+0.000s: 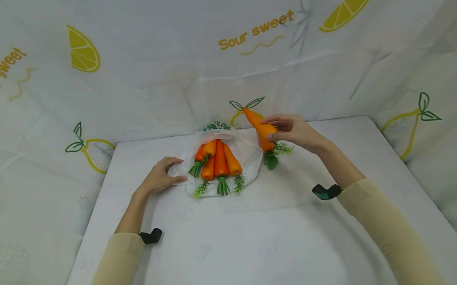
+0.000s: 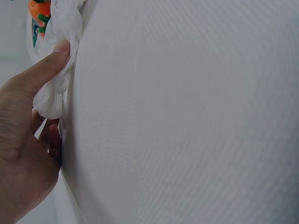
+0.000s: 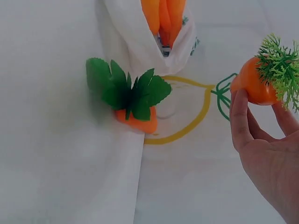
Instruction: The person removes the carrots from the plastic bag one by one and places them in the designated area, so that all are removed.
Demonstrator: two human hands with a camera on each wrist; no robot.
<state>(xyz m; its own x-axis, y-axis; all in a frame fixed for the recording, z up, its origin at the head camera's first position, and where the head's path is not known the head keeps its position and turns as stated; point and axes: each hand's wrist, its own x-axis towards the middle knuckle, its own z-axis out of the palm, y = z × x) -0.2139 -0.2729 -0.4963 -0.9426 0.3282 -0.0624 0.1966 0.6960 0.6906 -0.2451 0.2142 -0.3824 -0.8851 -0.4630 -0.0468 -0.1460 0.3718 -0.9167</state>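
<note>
Your right hand (image 1: 295, 132) pinches an orange carrot (image 1: 264, 132) across its thick end, thumb on one side, fingers on the other, so the grip is only as wide as the root. The tip points away from you, ahead of the fingertips and to their left; the fern tuft (image 1: 283, 148) hangs just under the palm. Whether the root touches anything below, you cannot tell from here.

Your left hand (image 1: 158, 174) curls thumb and fingers round the near-side edge of the white bag (image 1: 248, 150), its film bunched between them. The bag lies to the right of that hand, mouth towards you; five packed carrots (image 1: 220, 158) show inside, tops facing you. A second carrot (image 3: 138, 123), broad-leaved, lies just beside the bag, below your right hand in the head view.

Handling, judged by eye: the carrot looks moulded, so expect it light and firm, smooth enough to slip or roll if pinched near the taper. Take it at the shoulder, as now; the tufts look bendy and perhaps loosely set, so don't lift by them. The bag looks thin and limp, liable to crumple or tear; hold its rim gently, gathered in several folds.
</note>
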